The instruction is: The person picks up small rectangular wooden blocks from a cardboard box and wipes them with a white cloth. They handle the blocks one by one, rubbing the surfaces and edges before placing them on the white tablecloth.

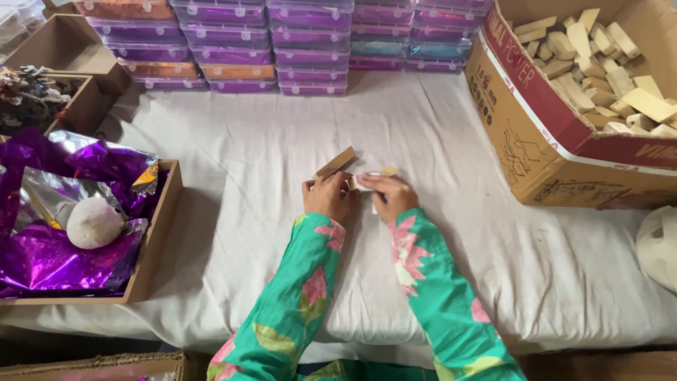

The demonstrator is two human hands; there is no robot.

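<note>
At the left, a wooden tray (159, 247) holds purple foil (42, 257) and a pale ball (94, 222). On the white cloth (233, 176), the left hand (328, 197) closes its fingers on a flat wooden strip (336, 162). The right hand (390, 194) pinches a small white piece (368, 180) just beside it. A cardboard box (536, 141) of wooden blocks (599, 63) stands at the right.

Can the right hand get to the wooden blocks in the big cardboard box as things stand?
Probably yes. The right hand rests on the white cloth, the cardboard box is open-topped on that side, and only bare cloth lies between. The wooden blocks lie uncovered.
</note>
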